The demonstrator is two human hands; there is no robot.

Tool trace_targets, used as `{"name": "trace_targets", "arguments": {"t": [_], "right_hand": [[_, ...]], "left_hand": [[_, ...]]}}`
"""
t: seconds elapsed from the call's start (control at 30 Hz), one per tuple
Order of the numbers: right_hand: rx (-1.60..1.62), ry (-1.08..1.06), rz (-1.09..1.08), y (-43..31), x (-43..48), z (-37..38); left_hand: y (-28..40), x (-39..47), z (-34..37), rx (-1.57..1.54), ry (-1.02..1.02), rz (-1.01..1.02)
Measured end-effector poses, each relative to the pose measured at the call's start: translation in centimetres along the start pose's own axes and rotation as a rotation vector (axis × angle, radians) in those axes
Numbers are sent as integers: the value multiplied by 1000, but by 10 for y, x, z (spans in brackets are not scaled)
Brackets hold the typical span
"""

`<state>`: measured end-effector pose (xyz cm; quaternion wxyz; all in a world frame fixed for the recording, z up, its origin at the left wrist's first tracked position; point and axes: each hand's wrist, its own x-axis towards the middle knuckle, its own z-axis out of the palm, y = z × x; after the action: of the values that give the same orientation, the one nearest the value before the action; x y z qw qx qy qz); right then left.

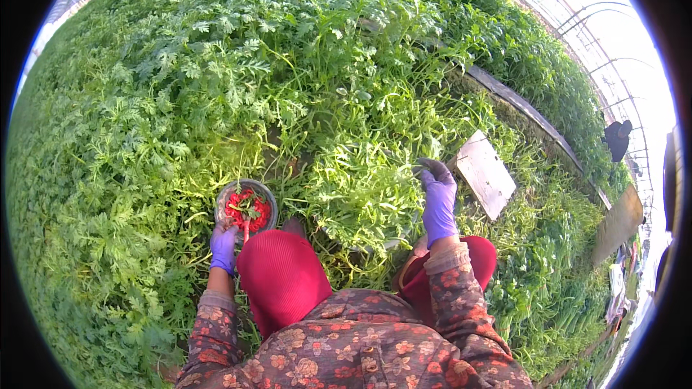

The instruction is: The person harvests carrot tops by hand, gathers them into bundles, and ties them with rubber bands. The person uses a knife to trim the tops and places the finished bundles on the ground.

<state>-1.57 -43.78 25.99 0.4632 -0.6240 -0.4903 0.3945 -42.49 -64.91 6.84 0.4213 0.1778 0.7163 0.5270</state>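
My left hand (224, 243), in a purple glove, is at the near left rim of a grey bucket (273, 204); its fingertips reach just inside. Bright red ties or bands (260, 210) fill the bucket, with bits of leaf on top and a red handle-like piece (246, 229) jutting toward me. A loose heap of cut leafy greens (362, 194) lies between my knees, on a pale container rim that is mostly covered. My right hand (439, 199), gloved in purple with dark, soiled fingertips, is at the heap's right edge. Its fingers curl inward; whether they grip anything is unclear.
A pale board (486, 175) leans just right of my right hand. Dense standing greens (216, 75) spread ahead and left. Planks (519, 102) edge the bed. Cut greens (540, 308) lie at right, near another board (619, 224) and a dark object (618, 139) by the greenhouse frame.
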Motion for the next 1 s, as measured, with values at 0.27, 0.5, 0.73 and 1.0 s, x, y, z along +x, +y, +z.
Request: {"name": "trace_targets", "arguments": {"t": [0.27, 0.5, 0.73, 1.0], "right_hand": [[61, -106, -93, -46, -24, 5], [450, -325, -155, -62, -63, 28], [873, -448, 190, -73, -66, 0], [470, -744, 349, -62, -35, -55]], "left_hand": [[123, -51, 11, -121, -94, 124], [225, -141, 182, 284, -721, 589], [214, -162, 233, 144, -736, 219], [231, -175, 258, 763, -880, 524]]}}
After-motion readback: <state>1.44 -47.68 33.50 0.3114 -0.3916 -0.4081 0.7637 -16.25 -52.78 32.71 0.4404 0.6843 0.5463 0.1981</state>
